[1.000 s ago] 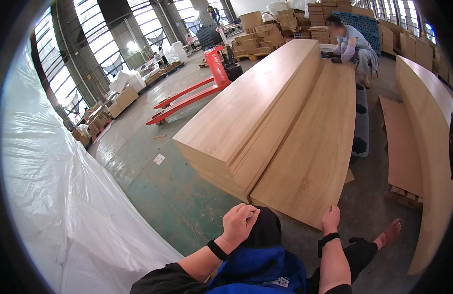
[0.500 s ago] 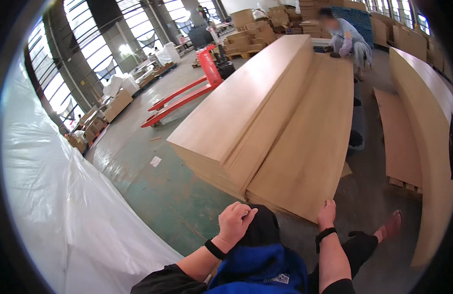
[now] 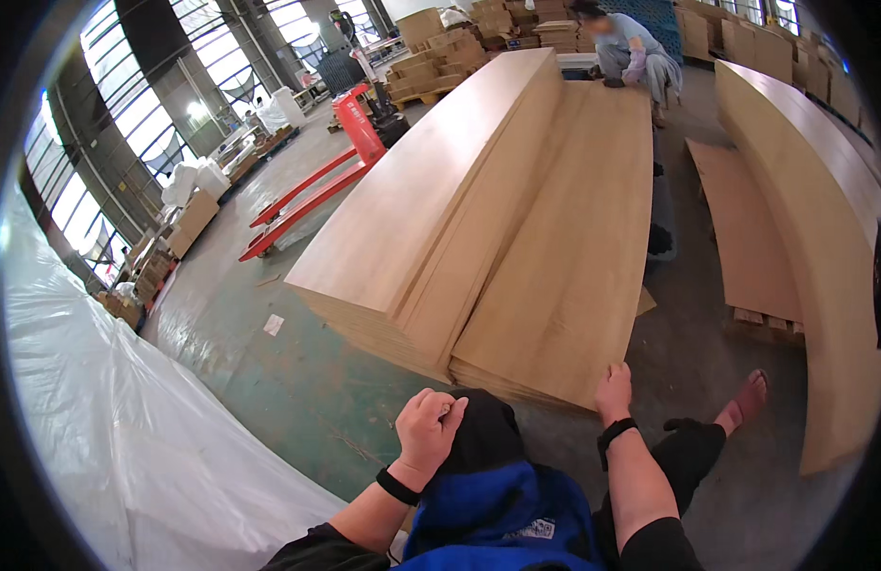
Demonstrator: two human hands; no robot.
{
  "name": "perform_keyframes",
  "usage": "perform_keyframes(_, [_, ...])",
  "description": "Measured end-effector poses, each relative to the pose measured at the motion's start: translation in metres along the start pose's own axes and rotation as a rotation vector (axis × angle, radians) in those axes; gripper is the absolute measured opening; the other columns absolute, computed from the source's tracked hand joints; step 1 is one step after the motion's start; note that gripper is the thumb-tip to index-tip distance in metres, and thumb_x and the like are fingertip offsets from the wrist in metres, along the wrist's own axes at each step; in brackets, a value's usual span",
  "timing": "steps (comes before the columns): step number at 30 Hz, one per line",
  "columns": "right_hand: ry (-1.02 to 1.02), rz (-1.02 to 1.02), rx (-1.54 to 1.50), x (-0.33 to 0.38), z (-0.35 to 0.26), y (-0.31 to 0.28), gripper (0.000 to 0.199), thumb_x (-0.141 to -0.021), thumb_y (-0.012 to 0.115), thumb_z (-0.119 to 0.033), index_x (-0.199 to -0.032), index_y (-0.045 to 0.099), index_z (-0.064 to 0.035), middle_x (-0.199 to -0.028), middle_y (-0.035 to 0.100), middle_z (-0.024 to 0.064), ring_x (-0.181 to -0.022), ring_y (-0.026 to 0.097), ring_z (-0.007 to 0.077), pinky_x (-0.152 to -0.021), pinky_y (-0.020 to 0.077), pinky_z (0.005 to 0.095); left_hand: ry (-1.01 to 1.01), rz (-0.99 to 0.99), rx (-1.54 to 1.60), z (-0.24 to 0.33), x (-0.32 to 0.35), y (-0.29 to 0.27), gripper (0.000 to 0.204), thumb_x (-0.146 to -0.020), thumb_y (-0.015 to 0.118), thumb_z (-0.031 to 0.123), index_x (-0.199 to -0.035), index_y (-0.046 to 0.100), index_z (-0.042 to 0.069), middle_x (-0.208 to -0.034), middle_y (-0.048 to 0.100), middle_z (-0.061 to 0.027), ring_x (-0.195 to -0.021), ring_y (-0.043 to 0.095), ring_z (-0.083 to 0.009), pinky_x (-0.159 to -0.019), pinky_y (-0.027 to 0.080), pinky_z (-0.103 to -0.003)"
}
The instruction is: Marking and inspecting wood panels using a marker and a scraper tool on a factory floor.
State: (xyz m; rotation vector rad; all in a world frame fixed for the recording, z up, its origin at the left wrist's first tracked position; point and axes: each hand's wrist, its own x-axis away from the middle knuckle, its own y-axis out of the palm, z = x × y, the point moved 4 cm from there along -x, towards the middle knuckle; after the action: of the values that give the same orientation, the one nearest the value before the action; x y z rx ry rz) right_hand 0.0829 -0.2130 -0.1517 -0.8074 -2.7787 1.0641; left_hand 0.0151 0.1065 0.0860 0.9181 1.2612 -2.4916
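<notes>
A low stack of long, light wood-coloured boards [image 3: 569,257] stretches away from me. My right hand [image 3: 613,391] is closed on the near right corner of its top board. My left hand [image 3: 425,430] hovers over my knee, near the stack's front edge, with its fingers curled in. Something small may sit between thumb and fingers, too small to name. Against the low stack's left side rises a taller stack of the same boards [image 3: 431,181]. At the far end another person [image 3: 635,57] crouches, with gloved hands at the boards.
Plastic sheeting [image 3: 107,409] covers something large on my left. A red pallet jack [image 3: 359,128] stands beyond the tall stack. On the right are a thin brown board on a pallet [image 3: 745,228] and another tall board stack [image 3: 792,152]. Cardboard boxes [image 3: 440,57] fill the back.
My view has shifted, so the whole scene sits a little further left and higher. My right hand stays on the board corner, and my left stays curled. The boards show no clear movement.
</notes>
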Motion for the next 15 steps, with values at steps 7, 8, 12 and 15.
perform_keyframes(7, [0.020, -0.056, -0.052, -0.001, 0.002, -0.006, 0.026, -0.096, 0.050, -0.016, -0.113, 0.059, 0.0008, -0.120, 0.057, 0.0231, -0.113, 0.055, 0.0431, -0.093, 0.0466, 0.0473, 0.038, -0.027, 0.015, -0.002, 0.002, 0.005, 0.022, -0.083, 0.077, 0.010, -0.075, 0.057, 0.007, -0.066, 0.052, -0.0093, -0.061, 0.054, -0.0300, -0.056, 0.044, -0.040])
perform_keyframes(8, [0.037, -0.123, -0.002, -0.001, 0.003, -0.007, 0.030, -0.096, 0.049, -0.017, -0.120, 0.058, -0.0017, -0.121, 0.056, 0.0222, -0.115, 0.054, 0.0422, -0.093, 0.0470, 0.0467, 0.031, -0.011, 0.006, -0.003, 0.003, 0.006, 0.021, -0.083, 0.076, 0.009, -0.076, 0.057, 0.007, -0.067, 0.052, -0.0097, -0.061, 0.054, -0.0300, -0.056, 0.043, -0.039])
perform_keyframes(12, [0.126, -0.140, -0.052, -0.002, 0.007, -0.008, 0.029, -0.097, 0.048, -0.017, -0.116, 0.060, 0.0005, -0.117, 0.059, 0.0238, -0.113, 0.055, 0.0441, -0.091, 0.0474, 0.0470, -0.009, -0.043, 0.044, -0.005, 0.002, 0.007, 0.021, -0.084, 0.076, 0.009, -0.078, 0.057, 0.006, -0.067, 0.052, -0.0094, -0.061, 0.053, -0.0299, -0.056, 0.043, -0.038])
perform_keyframes(15, [0.210, -0.161, -0.066, -0.003, 0.023, -0.003, 0.029, -0.097, 0.049, -0.017, -0.115, 0.061, 0.0018, -0.115, 0.061, 0.0256, -0.111, 0.056, 0.0457, -0.091, 0.0474, 0.0471, -0.010, -0.061, 0.048, -0.004, 0.002, 0.007, 0.020, -0.084, 0.076, 0.008, -0.079, 0.056, 0.006, -0.069, 0.053, -0.0098, -0.062, 0.053, -0.0297, -0.056, 0.043, -0.037])
